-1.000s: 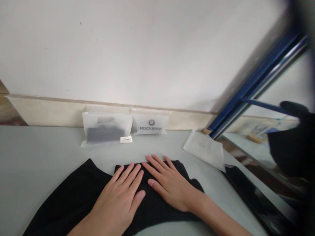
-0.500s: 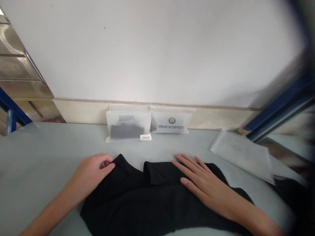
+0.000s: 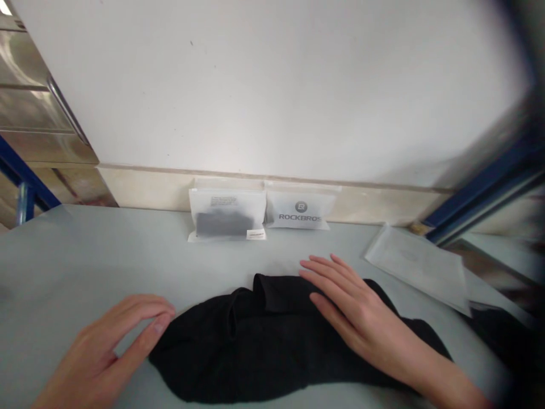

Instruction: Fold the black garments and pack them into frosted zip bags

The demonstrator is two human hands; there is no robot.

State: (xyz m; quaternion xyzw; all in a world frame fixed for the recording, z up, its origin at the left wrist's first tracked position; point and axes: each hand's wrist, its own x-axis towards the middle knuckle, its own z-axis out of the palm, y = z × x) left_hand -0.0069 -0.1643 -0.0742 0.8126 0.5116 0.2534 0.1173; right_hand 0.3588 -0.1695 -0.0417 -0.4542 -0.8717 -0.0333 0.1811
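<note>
White wall (image 3: 272,102) fills twelve o'clock above a grey surface (image 3: 128,250), where black fabric (image 3: 268,358) lies at six. Toward four-thirty the right hand (image 3: 351,304) lies flat over it, grip spread, grasping nothing; at eight the left hand's (image 3: 102,346) curled grip nearly closes beside its edge, any hold impossible to tell. Toward one o'clock from the fabric stands a ROCKBROS pouch (image 3: 293,201).

On the right pouch (image 3: 298,211) we read "ROCKBROS" below a logo (image 3: 301,207); the left pouch (image 3: 227,209) has illegible print (image 3: 223,201) and label (image 3: 255,234).
</note>
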